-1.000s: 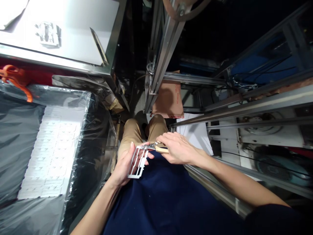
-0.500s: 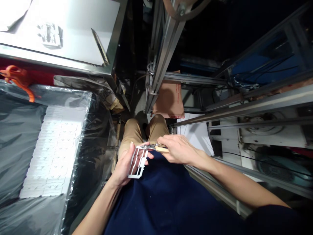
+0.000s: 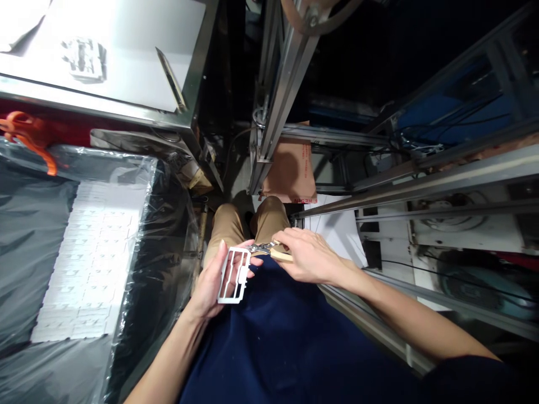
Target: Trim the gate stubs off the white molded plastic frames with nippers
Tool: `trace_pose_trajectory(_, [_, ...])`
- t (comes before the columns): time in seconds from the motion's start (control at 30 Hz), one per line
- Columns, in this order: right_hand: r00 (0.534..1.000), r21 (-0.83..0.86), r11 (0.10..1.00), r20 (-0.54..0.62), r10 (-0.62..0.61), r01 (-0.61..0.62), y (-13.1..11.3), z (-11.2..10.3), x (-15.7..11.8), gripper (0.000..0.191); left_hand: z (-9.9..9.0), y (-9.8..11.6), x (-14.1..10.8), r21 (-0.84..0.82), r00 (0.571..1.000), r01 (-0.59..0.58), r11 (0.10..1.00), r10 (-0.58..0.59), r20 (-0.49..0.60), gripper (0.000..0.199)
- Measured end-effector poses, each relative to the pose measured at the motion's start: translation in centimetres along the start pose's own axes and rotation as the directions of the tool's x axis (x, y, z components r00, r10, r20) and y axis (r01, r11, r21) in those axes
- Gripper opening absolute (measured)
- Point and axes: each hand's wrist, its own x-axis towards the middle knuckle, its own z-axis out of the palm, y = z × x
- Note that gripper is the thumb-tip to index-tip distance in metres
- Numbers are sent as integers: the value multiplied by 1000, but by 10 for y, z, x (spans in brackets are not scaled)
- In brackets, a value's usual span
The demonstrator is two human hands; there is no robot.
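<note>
My left hand [image 3: 210, 283] is closed on a thin white plastic frame [image 3: 242, 274] with long slots and small tabs on its right side. The thumb lies along the frame's left edge, and the other fingers support it from behind. In my right hand [image 3: 309, 255] is a pair of nippers [image 3: 281, 255] with cream handles and metal jaws. The jaws point left and sit at the frame's upper right corner; whether they touch it I cannot tell. Both hands are above my lap.
Rows of flat white parts [image 3: 90, 264] lie on black plastic sheeting [image 3: 130, 297] at left. An orange clamp [image 3: 31, 137] grips its far edge. A metal table [image 3: 138, 106] holds white pieces [image 3: 86, 59] and a knife [image 3: 170, 78]. Metal machine rails [image 3: 421, 188] run along the right.
The white frame has tilted to face the camera more squarely and shifted slightly left. The nippers have moved a little up with my right hand.
</note>
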Motion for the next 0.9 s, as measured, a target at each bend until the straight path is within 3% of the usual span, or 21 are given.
trace_pose_trajectory(0.33, [997, -110, 992, 53, -58, 64, 2, -1, 4, 15, -5, -2, -1, 59, 1000, -12, 998, 11, 27, 52])
trace_pose_trajectory(0.67, [996, -25, 999, 78, -30, 32, 3, -3, 4, 9, -7, -2, -1, 134, 1000, 11, 991, -11, 1, 54])
trace_pose_trajectory(0.73, [998, 90, 996, 61, 9, -14, 3, -1, 5, 12, -6, -4, -1, 201, 997, -76, 977, 77, 3, 52])
trace_pose_trajectory(0.8, [996, 227, 970, 38, 86, -92, 3, 1, 5, 17, -4, -5, -2, 343, 968, -238, 909, 252, 3, 45])
trace_pose_trajectory(0.9, [983, 360, 917, 7, 182, -172, 2, 3, 5, 19, -4, -8, -4, 619, 856, -438, 652, 514, 65, 44])
